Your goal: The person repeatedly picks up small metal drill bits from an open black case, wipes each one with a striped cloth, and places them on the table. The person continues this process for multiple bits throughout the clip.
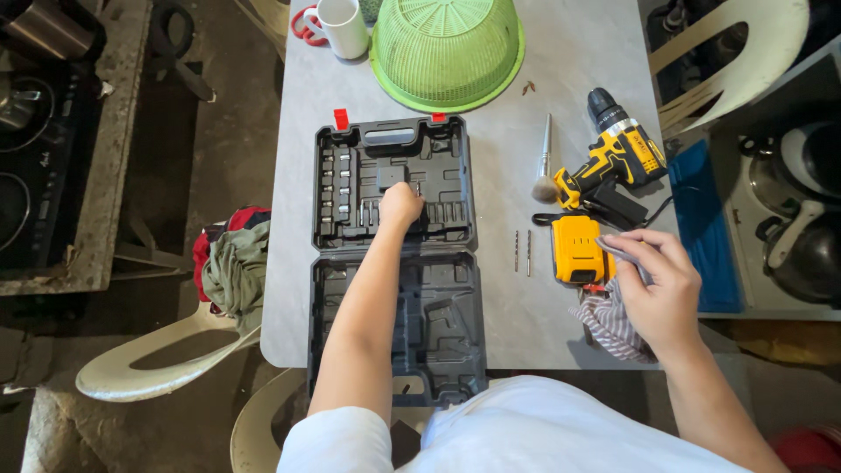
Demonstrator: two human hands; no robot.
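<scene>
one tool case (394, 263) | left hand (400, 207) inside | two drill bits (522, 251) (loose)

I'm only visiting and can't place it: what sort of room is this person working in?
Probably a home kitchen doubling as a workbench: a stovetop on the left, pots on the right, and a mug and green basket share the table with a drill.

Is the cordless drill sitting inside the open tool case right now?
No, the yellow and black cordless drill lies on the grey table, to the right of the open black tool case, beside a small brush.
</scene>
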